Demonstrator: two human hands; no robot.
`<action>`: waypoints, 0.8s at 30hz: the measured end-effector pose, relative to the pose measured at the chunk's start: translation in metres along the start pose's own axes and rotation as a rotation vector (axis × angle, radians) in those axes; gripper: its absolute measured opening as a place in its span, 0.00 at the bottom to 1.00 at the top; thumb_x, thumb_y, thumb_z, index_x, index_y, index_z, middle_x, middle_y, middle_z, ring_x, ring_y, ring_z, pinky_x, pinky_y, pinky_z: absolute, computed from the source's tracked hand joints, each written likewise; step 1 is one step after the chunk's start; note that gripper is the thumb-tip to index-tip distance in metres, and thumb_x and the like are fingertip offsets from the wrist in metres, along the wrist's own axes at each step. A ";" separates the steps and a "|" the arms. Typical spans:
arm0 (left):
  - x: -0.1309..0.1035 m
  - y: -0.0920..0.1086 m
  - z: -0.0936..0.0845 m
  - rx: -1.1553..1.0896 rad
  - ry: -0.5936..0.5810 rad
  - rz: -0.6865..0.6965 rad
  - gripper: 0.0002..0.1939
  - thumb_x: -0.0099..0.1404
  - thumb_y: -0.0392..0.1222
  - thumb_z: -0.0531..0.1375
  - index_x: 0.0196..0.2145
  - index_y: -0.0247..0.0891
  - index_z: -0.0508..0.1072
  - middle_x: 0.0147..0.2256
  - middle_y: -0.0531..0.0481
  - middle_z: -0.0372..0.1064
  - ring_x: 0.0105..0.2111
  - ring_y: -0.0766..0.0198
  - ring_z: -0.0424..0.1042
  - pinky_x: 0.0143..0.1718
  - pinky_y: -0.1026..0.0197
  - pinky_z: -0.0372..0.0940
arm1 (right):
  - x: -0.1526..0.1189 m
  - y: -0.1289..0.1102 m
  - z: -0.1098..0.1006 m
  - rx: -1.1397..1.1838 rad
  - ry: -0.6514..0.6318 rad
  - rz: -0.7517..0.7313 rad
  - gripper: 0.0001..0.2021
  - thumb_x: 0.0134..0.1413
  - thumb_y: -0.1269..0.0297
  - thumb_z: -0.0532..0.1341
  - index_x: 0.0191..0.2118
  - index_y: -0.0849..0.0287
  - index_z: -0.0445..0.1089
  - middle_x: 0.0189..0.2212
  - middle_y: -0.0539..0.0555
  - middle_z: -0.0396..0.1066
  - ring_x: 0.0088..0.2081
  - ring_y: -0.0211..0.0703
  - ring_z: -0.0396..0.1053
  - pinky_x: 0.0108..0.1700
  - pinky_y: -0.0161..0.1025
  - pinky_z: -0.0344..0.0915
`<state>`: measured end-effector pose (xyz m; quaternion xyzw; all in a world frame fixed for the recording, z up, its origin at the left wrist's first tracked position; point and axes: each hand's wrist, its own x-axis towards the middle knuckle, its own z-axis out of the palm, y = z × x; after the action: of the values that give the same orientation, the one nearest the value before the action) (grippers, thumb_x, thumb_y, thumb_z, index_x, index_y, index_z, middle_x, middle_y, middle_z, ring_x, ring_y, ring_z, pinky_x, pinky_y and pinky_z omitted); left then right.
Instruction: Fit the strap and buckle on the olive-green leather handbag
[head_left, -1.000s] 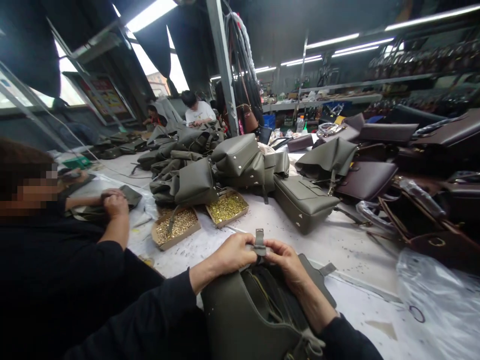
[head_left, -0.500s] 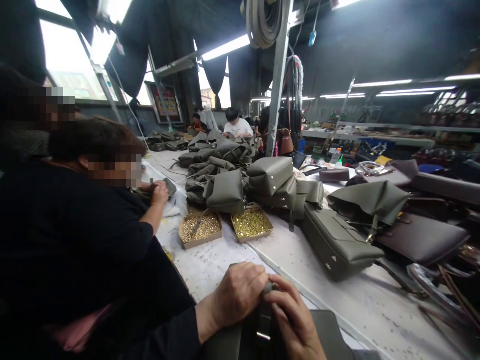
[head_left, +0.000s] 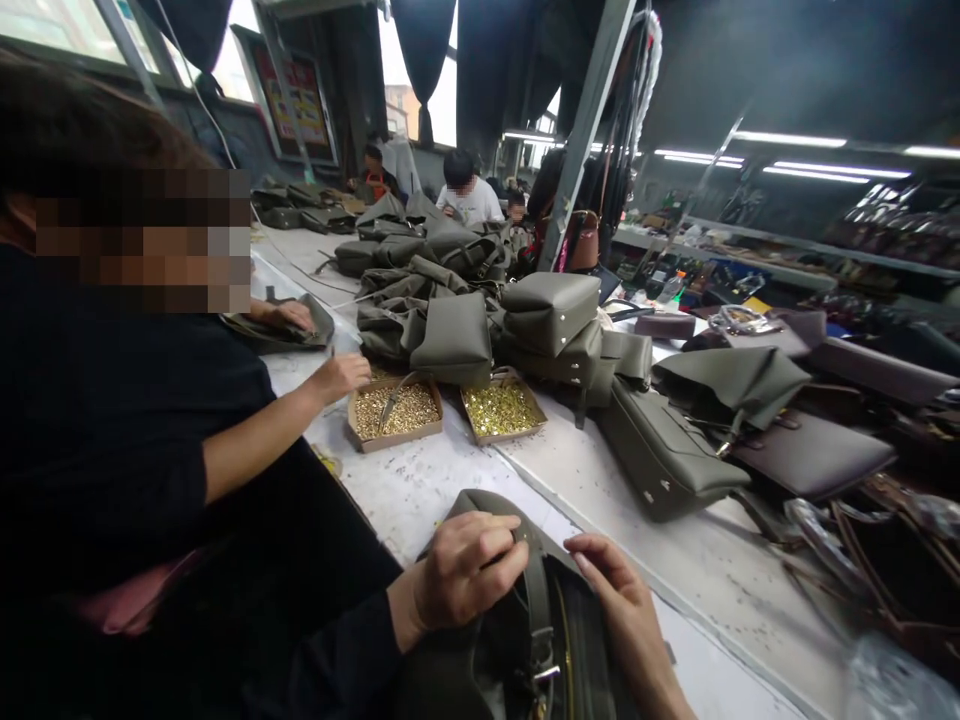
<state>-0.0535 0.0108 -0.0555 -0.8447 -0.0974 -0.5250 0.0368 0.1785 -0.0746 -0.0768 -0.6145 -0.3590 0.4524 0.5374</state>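
A dark olive handbag (head_left: pixel 495 660) lies in front of me at the bottom of the view, with a buckled strap (head_left: pixel 538 600) and a gold-toothed zipper (head_left: pixel 566 640). My left hand (head_left: pixel 476 570) is closed over the upper end of the strap, its fingertips pinched at the strap's edge. What sits between them, if anything, is too small to make out. On the other side, my right hand (head_left: pixel 626 610) has its fingers loosely apart beside the bag's edge, with nothing visible in them.
Beyond the bag stand a carton of gold-coloured small parts (head_left: pixel 397 412) and a carton of yellowish small parts (head_left: pixel 504 412). Olive bags (head_left: pixel 551 310) are piled behind them, more lie right (head_left: pixel 667 450). A co-worker's hand (head_left: pixel 341 378) reaches in from the left beside the first carton.
My hands have moved apart from their joint grip on the strap end, exposing more of the bag. The co-worker's arm now reaches toward the cartons. My view has tilted down.
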 end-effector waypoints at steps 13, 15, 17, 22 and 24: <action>0.001 0.006 0.006 -0.081 -0.026 -0.038 0.10 0.74 0.35 0.51 0.45 0.35 0.72 0.37 0.44 0.74 0.42 0.60 0.77 0.47 0.59 0.76 | 0.042 -0.028 0.015 -0.272 -0.209 -0.060 0.27 0.48 0.37 0.68 0.40 0.57 0.76 0.35 0.55 0.74 0.37 0.47 0.69 0.37 0.39 0.68; -0.007 0.005 0.019 -0.060 -0.115 -0.005 0.07 0.74 0.36 0.52 0.40 0.38 0.71 0.33 0.46 0.73 0.34 0.62 0.77 0.43 0.60 0.76 | 0.069 -0.035 0.024 -0.326 -0.223 -0.120 0.27 0.46 0.36 0.68 0.39 0.57 0.77 0.36 0.56 0.75 0.36 0.49 0.70 0.36 0.39 0.68; -0.017 0.001 0.033 0.001 -0.200 -0.005 0.07 0.73 0.40 0.56 0.35 0.39 0.70 0.29 0.49 0.71 0.27 0.65 0.74 0.33 0.63 0.75 | 0.097 -0.050 0.043 -0.404 -0.282 -0.200 0.26 0.48 0.37 0.67 0.39 0.58 0.77 0.34 0.56 0.76 0.35 0.50 0.71 0.35 0.40 0.68; -0.019 -0.003 0.032 0.161 -0.364 -0.023 0.09 0.73 0.45 0.59 0.35 0.41 0.74 0.27 0.50 0.71 0.22 0.68 0.70 0.23 0.66 0.69 | 0.143 -0.095 0.120 -0.794 -0.520 -0.533 0.15 0.62 0.52 0.59 0.42 0.57 0.78 0.39 0.56 0.79 0.39 0.50 0.76 0.42 0.41 0.70; -0.012 -0.006 0.012 0.214 -0.422 -0.033 0.10 0.74 0.49 0.59 0.43 0.42 0.75 0.36 0.46 0.75 0.30 0.65 0.74 0.30 0.63 0.73 | 0.156 -0.103 0.154 -0.987 -0.552 -0.669 0.11 0.63 0.62 0.58 0.44 0.56 0.78 0.43 0.55 0.79 0.43 0.48 0.76 0.47 0.41 0.69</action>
<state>-0.0487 0.0172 -0.0716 -0.9253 -0.1716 -0.3241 0.0963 0.0902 0.1383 -0.0037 -0.5055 -0.8208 0.1840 0.1921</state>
